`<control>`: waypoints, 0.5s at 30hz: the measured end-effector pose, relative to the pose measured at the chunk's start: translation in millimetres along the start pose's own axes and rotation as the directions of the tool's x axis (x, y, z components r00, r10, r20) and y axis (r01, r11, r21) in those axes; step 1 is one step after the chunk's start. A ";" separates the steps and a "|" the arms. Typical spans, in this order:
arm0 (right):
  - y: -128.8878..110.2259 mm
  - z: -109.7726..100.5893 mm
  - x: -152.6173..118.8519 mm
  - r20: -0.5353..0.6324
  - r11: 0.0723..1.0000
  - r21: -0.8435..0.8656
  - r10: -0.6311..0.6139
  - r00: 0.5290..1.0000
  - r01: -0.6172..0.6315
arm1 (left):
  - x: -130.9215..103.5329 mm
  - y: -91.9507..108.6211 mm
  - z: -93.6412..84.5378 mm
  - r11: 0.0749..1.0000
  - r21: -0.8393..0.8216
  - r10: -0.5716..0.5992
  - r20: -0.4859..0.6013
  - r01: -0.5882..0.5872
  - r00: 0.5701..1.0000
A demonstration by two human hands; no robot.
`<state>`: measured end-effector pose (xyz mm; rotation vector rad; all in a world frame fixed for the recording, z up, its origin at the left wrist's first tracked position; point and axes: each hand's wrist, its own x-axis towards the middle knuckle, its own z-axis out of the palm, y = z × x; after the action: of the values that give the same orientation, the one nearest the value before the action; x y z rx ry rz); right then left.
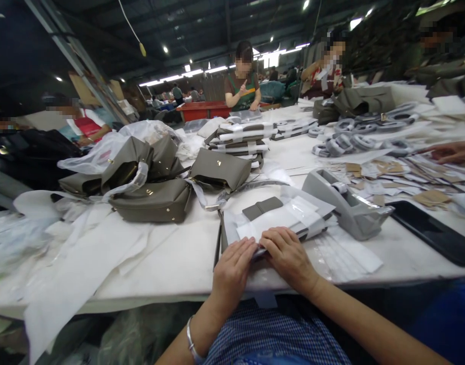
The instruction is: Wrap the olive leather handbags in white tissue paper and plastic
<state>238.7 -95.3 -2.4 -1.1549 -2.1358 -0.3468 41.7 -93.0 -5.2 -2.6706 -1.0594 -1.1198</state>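
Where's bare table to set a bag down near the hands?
Bare table lies between the white sheets and the left hand; a narrower strip runs between the tape dispenser and the dark tablet. Crowded around the grey bags.
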 end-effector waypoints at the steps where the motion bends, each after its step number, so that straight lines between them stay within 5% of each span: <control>1: -1.1 2.1 1.5 -0.005 1.000 -0.007 0.004 1.000 -0.004 | 0.1 -2.9 1.3 1.000 0.014 0.013 -0.012 -0.013 1.000; 7: -5.2 3.0 1.4 -0.015 1.000 0.014 0.014 1.000 -0.014 | -1.8 -14.9 2.6 0.999 0.022 0.035 0.006 -0.035 0.999; 15: -19.3 -22.0 -64.8 0.236 0.951 0.140 -0.303 0.923 0.276 | -4.5 -15.5 3.3 1.000 -0.015 0.019 0.024 -0.018 1.000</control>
<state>257.1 -159.0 -28.2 -0.8596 -2.5284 -0.2213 32.0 -82.8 -13.7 -2.7058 -1.0320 -1.0994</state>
